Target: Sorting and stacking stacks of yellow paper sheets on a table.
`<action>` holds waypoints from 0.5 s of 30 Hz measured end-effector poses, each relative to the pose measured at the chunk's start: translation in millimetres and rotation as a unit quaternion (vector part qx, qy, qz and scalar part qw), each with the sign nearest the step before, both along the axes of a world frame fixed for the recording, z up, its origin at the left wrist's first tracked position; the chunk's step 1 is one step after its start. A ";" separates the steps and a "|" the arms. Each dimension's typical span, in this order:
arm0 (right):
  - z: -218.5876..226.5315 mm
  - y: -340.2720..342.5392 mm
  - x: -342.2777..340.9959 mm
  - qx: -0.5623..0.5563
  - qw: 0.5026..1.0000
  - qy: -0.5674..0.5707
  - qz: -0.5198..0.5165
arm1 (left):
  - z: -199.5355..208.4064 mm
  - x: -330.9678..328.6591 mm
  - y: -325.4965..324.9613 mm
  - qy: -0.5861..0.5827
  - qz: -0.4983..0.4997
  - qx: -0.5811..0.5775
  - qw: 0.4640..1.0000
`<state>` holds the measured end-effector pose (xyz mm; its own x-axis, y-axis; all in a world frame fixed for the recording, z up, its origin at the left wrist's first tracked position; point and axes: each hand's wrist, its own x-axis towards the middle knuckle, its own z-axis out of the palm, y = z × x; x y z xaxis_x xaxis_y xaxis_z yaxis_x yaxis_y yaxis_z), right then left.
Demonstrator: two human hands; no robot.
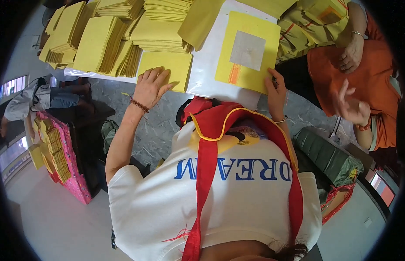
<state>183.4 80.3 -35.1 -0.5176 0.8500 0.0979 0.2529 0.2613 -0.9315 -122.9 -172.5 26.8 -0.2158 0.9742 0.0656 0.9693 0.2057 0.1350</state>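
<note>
My left hand (152, 87), with a beaded bracelet at the wrist, lies with its fingers outstretched on the near-left part of a folded yellow paper (178, 65) at the table's front edge. To the right, my right hand (277, 90) is closed at the lower right edge of a yellow paper sheet (224, 48). A silver square (248, 50) and a small orange strip are on that sheet. Part of the right fingers' contact with the sheet is hard to make out. Behind my left hand stand stacks of folded yellow paper (95, 43).
A white-covered table (204, 78) carries the paper. Tied yellow bundles (298, 30) lie at the far right. Close on the right sits a person in orange (341, 78), both hands raised. At left, another person (30, 102) is beside a pink-covered table (74, 161). A dark green wrapped bundle (328, 154) is at right.
</note>
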 end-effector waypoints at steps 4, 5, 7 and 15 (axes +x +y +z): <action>10.7 -3.6 -3.0 -0.069 0.997 0.023 -0.020 | 2.3 29.0 31.9 -0.082 -0.020 0.076 0.993; 10.1 -3.2 -3.4 -0.053 0.998 0.029 -0.017 | -2.2 40.1 44.4 -0.132 -0.044 0.110 0.984; 8.2 -3.7 -4.2 -0.037 0.998 0.035 -0.020 | -9.8 59.4 66.3 -0.181 -0.073 0.142 0.971; 6.4 -9.6 -7.4 -0.075 0.993 0.084 -0.047 | -20.9 87.3 98.0 -0.423 0.032 0.137 0.895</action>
